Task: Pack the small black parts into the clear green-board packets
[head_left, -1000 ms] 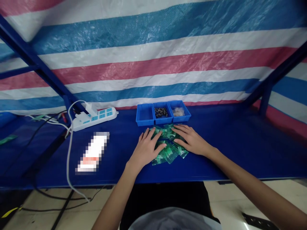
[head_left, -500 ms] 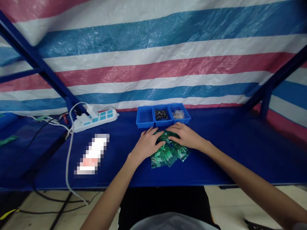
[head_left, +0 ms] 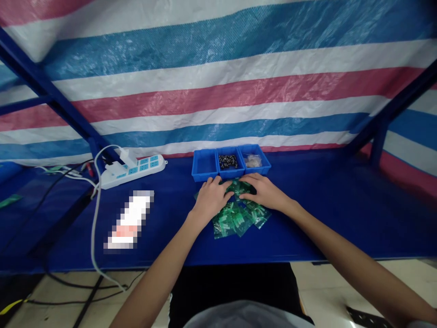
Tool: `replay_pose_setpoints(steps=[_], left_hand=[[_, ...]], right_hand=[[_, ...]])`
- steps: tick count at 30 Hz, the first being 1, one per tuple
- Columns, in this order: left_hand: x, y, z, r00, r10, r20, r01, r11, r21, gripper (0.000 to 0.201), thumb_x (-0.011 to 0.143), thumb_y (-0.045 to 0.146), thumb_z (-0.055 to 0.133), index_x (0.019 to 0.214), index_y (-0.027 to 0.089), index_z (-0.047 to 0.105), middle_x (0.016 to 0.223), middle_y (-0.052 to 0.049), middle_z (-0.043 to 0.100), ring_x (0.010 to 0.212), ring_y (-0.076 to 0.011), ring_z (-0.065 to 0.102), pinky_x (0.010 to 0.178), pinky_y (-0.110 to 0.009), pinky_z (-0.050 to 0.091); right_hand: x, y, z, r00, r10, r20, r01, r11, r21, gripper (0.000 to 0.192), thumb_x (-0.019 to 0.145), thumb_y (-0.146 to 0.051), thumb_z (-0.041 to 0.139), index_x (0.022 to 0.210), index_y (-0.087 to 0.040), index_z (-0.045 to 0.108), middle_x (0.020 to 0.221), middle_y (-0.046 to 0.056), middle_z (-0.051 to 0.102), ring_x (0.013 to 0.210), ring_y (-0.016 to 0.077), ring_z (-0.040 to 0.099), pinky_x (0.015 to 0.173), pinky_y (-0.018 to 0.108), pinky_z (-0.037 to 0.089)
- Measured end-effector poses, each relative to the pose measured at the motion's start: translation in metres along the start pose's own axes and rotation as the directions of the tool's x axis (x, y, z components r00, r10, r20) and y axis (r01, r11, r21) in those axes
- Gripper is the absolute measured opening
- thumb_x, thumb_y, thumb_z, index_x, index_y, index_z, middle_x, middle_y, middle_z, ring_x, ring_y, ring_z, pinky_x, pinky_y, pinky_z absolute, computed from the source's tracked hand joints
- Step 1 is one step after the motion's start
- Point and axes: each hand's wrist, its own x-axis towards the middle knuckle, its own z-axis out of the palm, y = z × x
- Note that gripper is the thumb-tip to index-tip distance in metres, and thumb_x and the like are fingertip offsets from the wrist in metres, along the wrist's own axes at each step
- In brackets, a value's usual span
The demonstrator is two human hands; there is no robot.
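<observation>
A pile of small green-tinted plastic bags (head_left: 235,221) with little pale parts inside lies on the blue table before me. On the left part of the pile rests my left hand (head_left: 210,196), fingers bent and apart, thumb toward the right. My right hand (head_left: 264,189) lies over the back right of the same bags, its thumb and fingers apart and pointing left. Both hands touch the bags, and neither is closed round one. The palms hide part of the pile.
Behind the hands stand three joined blue bins: the left bin (head_left: 205,164), a middle one with small black and metal parts (head_left: 228,161), and a right one with clear bags (head_left: 253,161). A white power strip (head_left: 136,171), its cable (head_left: 94,228) and a blurred-out flat item (head_left: 131,218) are on the left.
My left hand has shifted slightly, its fingers now more bent, and some green bag shows beyond its left side. My right hand stays nearly where it was. The view has tilted a little.
</observation>
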Motion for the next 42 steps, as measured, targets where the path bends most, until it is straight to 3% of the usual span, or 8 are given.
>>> replay_pose_setpoints(steps=[9, 13, 18, 23, 31, 37, 40, 42], left_hand=[[-0.007, -0.001, -0.002, 0.999, -0.02, -0.027, 0.02, 1.0, -0.007, 0.04, 0.1, 0.043, 0.047, 0.125, 0.017, 0.063, 0.125, -0.016, 0.057, 0.113, -0.0343, 0.056, 0.091, -0.051, 0.05], [-0.022, 0.004, -0.009, 0.997, -0.066, -0.037, 0.063, 0.995, -0.076, 0.046, 0.101, 0.047, 0.043, 0.139, 0.022, 0.053, 0.137, -0.014, 0.054, 0.126, -0.0347, 0.052, 0.098, -0.053, 0.047], [-0.065, 0.023, -0.004, 0.984, -0.167, -0.063, 0.156, 0.976, -0.154, 0.05, 0.098, 0.056, 0.044, 0.139, 0.029, 0.054, 0.151, -0.012, 0.042, 0.144, -0.0403, 0.033, 0.109, -0.063, 0.036], [-0.087, 0.031, 0.011, 0.991, -0.12, -0.059, 0.107, 0.976, -0.189, 0.054, 0.095, 0.062, 0.048, 0.142, 0.035, 0.051, 0.162, -0.007, 0.024, 0.15, -0.0439, 0.014, 0.114, -0.07, 0.023], [-0.087, 0.029, 0.016, 0.989, -0.124, -0.084, 0.108, 0.978, -0.179, 0.054, 0.095, 0.06, 0.047, 0.134, 0.023, 0.056, 0.155, -0.013, 0.037, 0.15, -0.0425, 0.018, 0.116, -0.068, 0.024], [-0.077, 0.024, -0.005, 0.965, -0.086, -0.25, 0.057, 0.991, -0.119, 0.043, 0.097, 0.051, 0.05, 0.13, 0.025, 0.057, 0.152, -0.013, 0.043, 0.147, -0.041, 0.027, 0.114, -0.074, 0.014], [-0.045, 0.006, -0.034, 0.918, -0.101, -0.383, 0.071, 0.993, -0.09, 0.037, 0.099, 0.042, 0.05, 0.131, 0.027, 0.059, 0.142, -0.011, 0.053, 0.138, -0.0353, 0.043, 0.118, -0.065, 0.02], [-0.016, -0.01, -0.047, 0.945, -0.082, -0.316, 0.057, 0.995, -0.087, 0.037, 0.099, 0.038, 0.05, 0.133, 0.027, 0.059, 0.129, -0.011, 0.061, 0.124, -0.0307, 0.055, 0.114, -0.059, 0.031]], right_hand=[[-0.004, -0.004, 0.004, 0.999, 0.037, -0.012, -0.037, 0.997, -0.066, 0.032, 0.092, -0.034, 0.065, 0.118, -0.016, 0.07, 0.126, 0.015, 0.067, 0.119, 0.0335, 0.061, 0.101, 0.052, 0.051], [-0.007, -0.009, 0.005, 1.0, 0.014, -0.021, -0.016, 0.997, -0.08, 0.033, 0.096, -0.033, 0.058, 0.12, -0.015, 0.07, 0.125, 0.016, 0.067, 0.119, 0.0332, 0.06, 0.101, 0.052, 0.051], [-0.011, -0.018, -0.017, 1.0, -0.025, -0.012, 0.025, 1.0, -0.005, 0.048, 0.096, -0.04, 0.056, 0.138, -0.018, 0.057, 0.135, 0.015, 0.061, 0.13, 0.0304, 0.052, 0.108, 0.049, 0.046], [-0.018, -0.007, -0.039, 0.989, -0.003, 0.151, -0.006, 0.998, 0.065, 0.057, 0.087, -0.057, 0.065, 0.135, -0.027, 0.059, 0.149, 0.01, 0.049, 0.139, 0.0337, 0.043, 0.11, 0.053, 0.043], [-0.019, -0.005, -0.033, 0.982, 0.02, 0.187, -0.029, 0.999, 0.045, 0.062, 0.084, -0.06, 0.066, 0.137, -0.028, 0.058, 0.145, 0.012, 0.051, 0.135, 0.037, 0.045, 0.107, 0.055, 0.044], [-0.016, -0.011, -0.043, 0.995, 0.012, -0.102, -0.002, 0.996, 0.091, 0.034, 0.096, -0.044, 0.054, 0.121, -0.024, 0.066, 0.12, 0.01, 0.067, 0.113, 0.0284, 0.063, 0.096, 0.043, 0.052], [-0.007, 0.004, -0.048, 0.962, 0.132, -0.24, -0.12, 0.991, 0.063, 0.029, 0.097, -0.038, 0.05, 0.113, -0.02, 0.068, 0.106, 0.01, 0.071, 0.088, 0.0246, 0.068, 0.08, 0.038, 0.056], [0.003, 0.02, -0.051, 0.939, 0.226, -0.261, -0.238, 0.971, -0.017, 0.029, 0.095, -0.034, 0.053, 0.113, -0.016, 0.067, 0.102, 0.012, 0.071, 0.08, 0.0245, 0.069, 0.079, 0.039, 0.055]])
